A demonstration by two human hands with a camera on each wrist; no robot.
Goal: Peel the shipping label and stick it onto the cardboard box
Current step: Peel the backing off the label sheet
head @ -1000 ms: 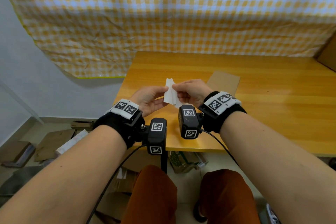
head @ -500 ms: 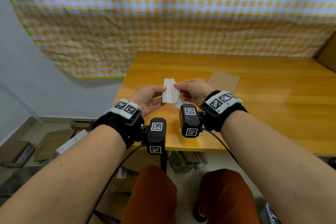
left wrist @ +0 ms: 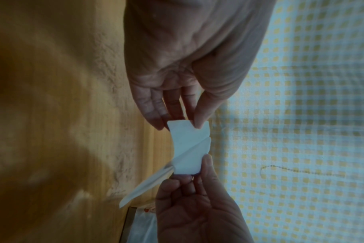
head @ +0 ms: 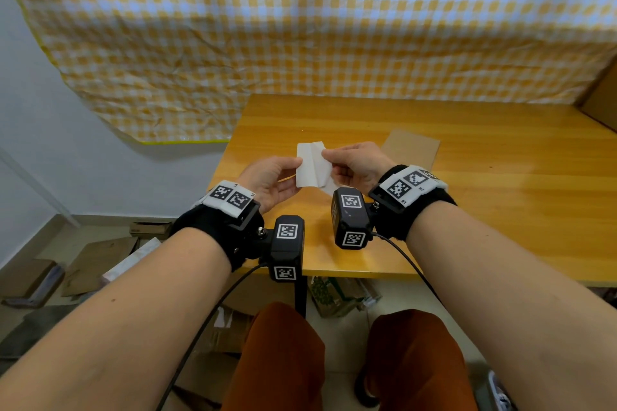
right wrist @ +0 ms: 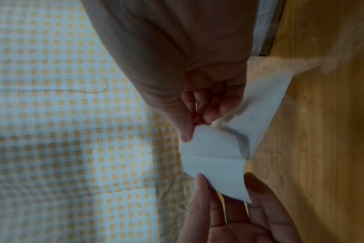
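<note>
Both hands hold a small white shipping label (head: 312,165) upright above the near left part of the wooden table (head: 500,193). My left hand (head: 298,166) pinches its left edge between thumb and fingers (left wrist: 198,121). My right hand (head: 326,157) pinches the opposite edge, where one layer (left wrist: 148,185) has come away and hangs toward the table. In the right wrist view that loose layer (right wrist: 266,105) trails behind the right fingers (right wrist: 213,115), while the label (right wrist: 214,159) bows between the two hands. A flat brown cardboard piece (head: 412,148) lies on the table just behind my right hand.
A yellow-and-white checked cloth (head: 300,27) hangs behind the table. A brown box corner (head: 601,103) shows at the far right edge. Cardboard scraps (head: 93,260) lie on the floor to the left. My knees (head: 283,360) are below the table's front edge.
Both hands keep their pinch on the label. The label and hands have risen slightly and the two layers stand a little further apart.
</note>
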